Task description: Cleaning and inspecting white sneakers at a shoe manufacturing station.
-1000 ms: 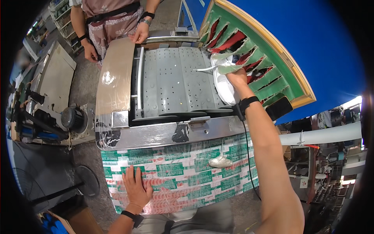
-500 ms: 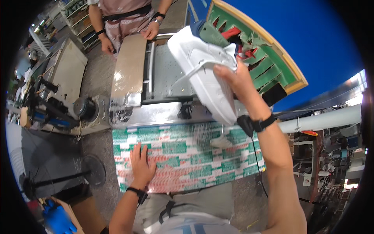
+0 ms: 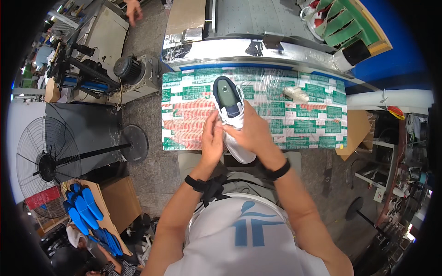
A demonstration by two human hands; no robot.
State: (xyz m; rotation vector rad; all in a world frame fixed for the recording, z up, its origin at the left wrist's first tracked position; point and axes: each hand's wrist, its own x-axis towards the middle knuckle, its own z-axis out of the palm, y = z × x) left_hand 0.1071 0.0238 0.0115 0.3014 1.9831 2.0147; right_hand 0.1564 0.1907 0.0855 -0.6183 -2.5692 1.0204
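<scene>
A white sneaker [image 3: 240, 151] lies across the near edge of the work table [image 3: 184, 112], its heel away from me and its toe toward my body. In its dark-lined opening sits a green last [image 3: 226, 94] with a round hole in its top. My left hand [image 3: 212, 140] closes on the sneaker's left side. From the right, my right hand [image 3: 255, 129] grips it around the lacing, fingers bent at the laces. Both hands cover much of the sneaker's middle. A small crumpled white piece [image 3: 296, 94], its kind unclear, lies to the right.
Beyond the table runs a metal-edged conveyor [image 3: 294, 50]. A green slotted rack [image 3: 347, 25] stands at far right. On the left are a motor [image 3: 126, 69], a floor fan [image 3: 46, 161] and a box of blue insole-shaped pieces [image 3: 87, 207]. A co-worker's hand [image 3: 133, 11] shows at the top.
The sneaker has come down from above the conveyor to the table's near edge in my right hand. My left hand has left the tabletop and taken hold too. The view has shifted.
</scene>
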